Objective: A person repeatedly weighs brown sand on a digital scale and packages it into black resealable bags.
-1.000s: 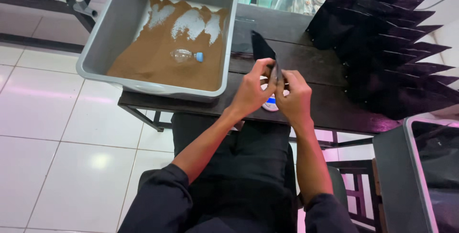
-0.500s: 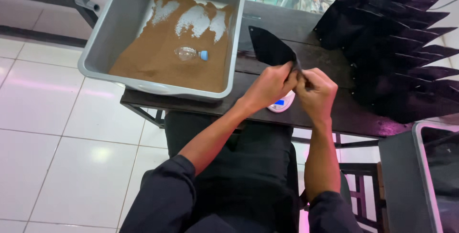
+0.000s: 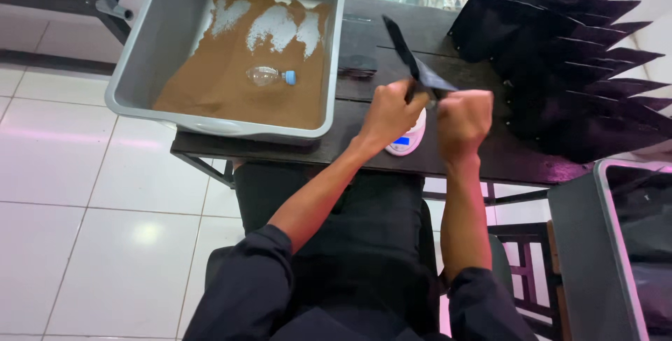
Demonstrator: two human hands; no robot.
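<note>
My left hand (image 3: 390, 111) and my right hand (image 3: 463, 118) both grip a black pouch (image 3: 413, 65) by its lower edges and hold it up above a small white scale (image 3: 407, 141) with a blue display on the dark table (image 3: 504, 159). The pouch stands tilted, its top pointing away from me. To the left sits a large grey tub (image 3: 161, 54) holding brown powder with white patches and a clear plastic bottle (image 3: 269, 75) with a blue cap lying on the powder.
A row of several black pouches (image 3: 581, 68) stands fanned out at the right of the table. A flat black stack (image 3: 358, 43) lies behind the scale. A grey bin (image 3: 602, 257) stands at the lower right, with a white tiled floor on the left.
My hands have spread slightly apart and the pouch has been lifted and pulled open more; my view has shifted right and closer.
</note>
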